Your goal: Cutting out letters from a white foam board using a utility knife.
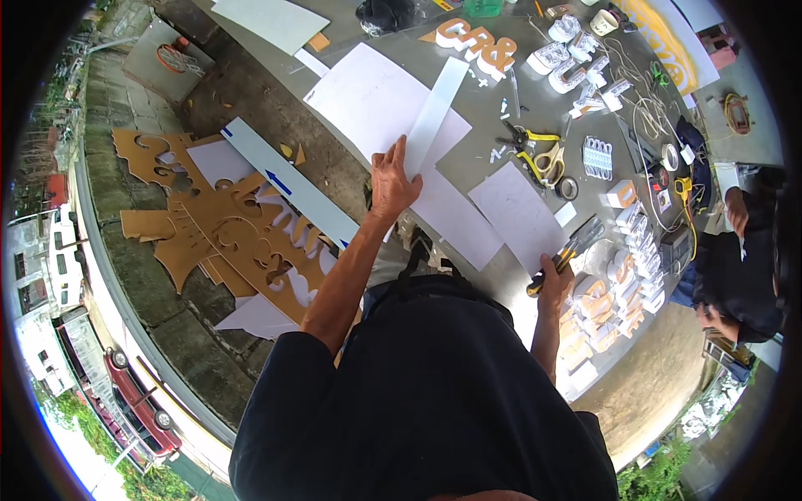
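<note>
My left hand [395, 178] grips the lower end of a pale flat strip [442, 103]. The strip slants up and away over a large white sheet [369, 94] on the grey table [432, 41]. In my right hand [556, 285] is a yellow-and-black handled tool [564, 255], apparently a utility knife, above the table's near side. Two smaller white sheets, one on the left [460, 216] and one on the right [517, 206], lie between my hands. Beyond them are yellow-handled pliers [529, 147], scissors [550, 164] and a dark tape roll [567, 188].
White-sided channel letters [601, 297] crowd the right side; others [476, 44] stand at the back. Cables [648, 113] and an LED module bundle [597, 158] lie nearby. Cut brown boards [232, 225] and a long arrow-marked strip [282, 178] are at left. Another person [739, 269] is at right.
</note>
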A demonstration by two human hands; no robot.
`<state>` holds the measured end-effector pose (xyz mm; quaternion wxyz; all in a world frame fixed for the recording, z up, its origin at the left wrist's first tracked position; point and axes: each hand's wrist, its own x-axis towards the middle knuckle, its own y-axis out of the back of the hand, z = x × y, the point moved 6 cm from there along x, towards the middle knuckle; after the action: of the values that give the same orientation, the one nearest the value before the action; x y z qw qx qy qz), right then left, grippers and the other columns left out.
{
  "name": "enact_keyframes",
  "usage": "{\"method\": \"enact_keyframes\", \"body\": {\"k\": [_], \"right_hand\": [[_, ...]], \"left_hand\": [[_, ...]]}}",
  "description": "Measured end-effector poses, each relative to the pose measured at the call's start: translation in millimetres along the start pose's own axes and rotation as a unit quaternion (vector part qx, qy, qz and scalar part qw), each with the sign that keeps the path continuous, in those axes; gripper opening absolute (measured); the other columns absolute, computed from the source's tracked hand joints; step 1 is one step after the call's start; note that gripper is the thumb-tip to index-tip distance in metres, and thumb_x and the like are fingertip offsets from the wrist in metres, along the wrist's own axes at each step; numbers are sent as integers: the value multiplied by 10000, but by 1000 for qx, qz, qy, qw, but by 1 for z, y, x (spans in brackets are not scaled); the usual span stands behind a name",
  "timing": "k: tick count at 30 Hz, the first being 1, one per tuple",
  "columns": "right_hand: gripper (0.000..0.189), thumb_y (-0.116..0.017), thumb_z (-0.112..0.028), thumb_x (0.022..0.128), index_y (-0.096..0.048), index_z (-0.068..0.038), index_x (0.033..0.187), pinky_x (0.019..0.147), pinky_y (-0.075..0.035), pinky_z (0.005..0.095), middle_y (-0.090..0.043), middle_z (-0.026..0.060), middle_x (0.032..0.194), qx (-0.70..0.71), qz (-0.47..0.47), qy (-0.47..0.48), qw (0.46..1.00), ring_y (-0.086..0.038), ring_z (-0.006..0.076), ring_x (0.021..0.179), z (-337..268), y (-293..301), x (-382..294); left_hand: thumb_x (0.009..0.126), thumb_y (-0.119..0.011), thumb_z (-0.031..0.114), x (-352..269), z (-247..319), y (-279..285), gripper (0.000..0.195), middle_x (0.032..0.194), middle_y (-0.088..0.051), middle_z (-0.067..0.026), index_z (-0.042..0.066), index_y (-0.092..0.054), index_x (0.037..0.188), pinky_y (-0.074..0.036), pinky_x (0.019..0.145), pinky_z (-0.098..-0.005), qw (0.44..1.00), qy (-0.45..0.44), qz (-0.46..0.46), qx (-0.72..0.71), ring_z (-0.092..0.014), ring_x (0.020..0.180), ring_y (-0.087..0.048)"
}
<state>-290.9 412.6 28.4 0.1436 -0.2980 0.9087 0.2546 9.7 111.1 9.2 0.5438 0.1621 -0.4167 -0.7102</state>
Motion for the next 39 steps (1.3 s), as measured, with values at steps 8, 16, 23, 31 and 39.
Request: {"method": "enact_keyframes", "body": {"k": [8,16,23,31,39], "right_hand": [[323,-782,-240,879,-617,3,1013,710,-540,460,-706,193,868,-192,-68,156,966,-711,373,791,-48,-66,-39],[484,-862,-262,791,-602,-22,1121,784,-545,430,-735,182,956,-287,-265,261,883,-728,340,875,-99,-182,-62],[657,-828,-226,779,-493,-61,1319,861,-537,429,-686,204,1044,-188,-230,284,912,-695,363,921,-74,-131,-10],[613,-804,-172,842,-491,-80,1361,849,-533,509,-645,212,1118,-335,-85,316,884,-656,439,992,-45,-53,51],[461,-756,-146,881,-519,-32,1260,833,-532,495,-671,232,1025,-228,-116,321,912,-671,447,951,-48,-87,0]], "left_hand": [[646,-776,174,-14,-1,1,832,1081,-660,-244,-99,-466,1368,-543,853,-441,935,220,-14,-279,-356,950,-647],[891,-720,153,-25,40,-24,711,1260,-574,-187,-81,-364,1461,-465,996,-352,812,254,176,-495,-273,1151,-568],[947,-616,76,-45,-28,-6,306,1039,-698,-165,13,-673,1241,-540,851,-378,924,264,173,-215,-276,947,-682],[863,-739,180,-30,-109,11,480,1124,-655,-146,-24,-631,1284,-540,856,-413,908,328,164,-204,-287,971,-671],[763,-833,329,9,-120,19,681,1108,-606,-185,-36,-622,1298,-515,908,-446,947,289,119,-71,-336,1022,-626]]}}
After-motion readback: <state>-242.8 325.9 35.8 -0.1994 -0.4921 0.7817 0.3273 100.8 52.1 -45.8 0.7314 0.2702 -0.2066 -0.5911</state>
